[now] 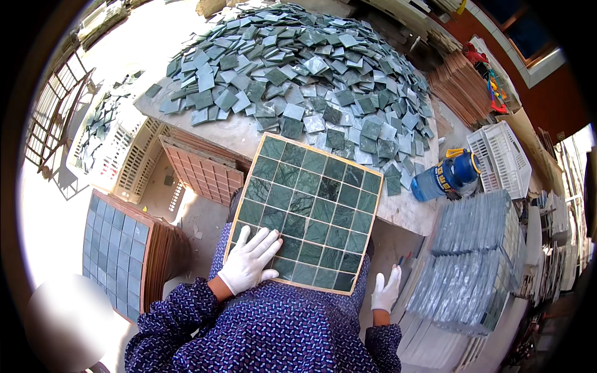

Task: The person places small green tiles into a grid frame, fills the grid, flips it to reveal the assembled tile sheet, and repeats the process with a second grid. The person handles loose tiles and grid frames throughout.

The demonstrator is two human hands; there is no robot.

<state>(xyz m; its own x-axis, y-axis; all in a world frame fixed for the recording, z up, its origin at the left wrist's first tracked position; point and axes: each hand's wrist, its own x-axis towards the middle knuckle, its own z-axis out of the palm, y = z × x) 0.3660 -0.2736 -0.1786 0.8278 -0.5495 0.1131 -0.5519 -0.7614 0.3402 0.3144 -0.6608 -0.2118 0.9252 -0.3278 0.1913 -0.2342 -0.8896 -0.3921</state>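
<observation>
A square tray of green stone tiles [314,227], laid in a grid within a thin tan frame, rests tilted on my lap and leans toward the table. My left hand [250,260], in a white glove, lies flat with fingers spread on the tray's lower left tiles. Off to the right of the tray, my right hand [386,289], also white-gloved, is raised beside my leg with its fingers apart and nothing in it. Near its fingertips is a small thin red and blue item [404,258], too small to make out.
Loose green tiles [298,68] are heaped on the table [249,133] ahead. A blue water bottle [444,175] stands at its right edge, above plastic-wrapped tile stacks [476,261]. Filled trays [118,239] are stacked left, near brown grid trays [202,171] and a cream crate [140,158].
</observation>
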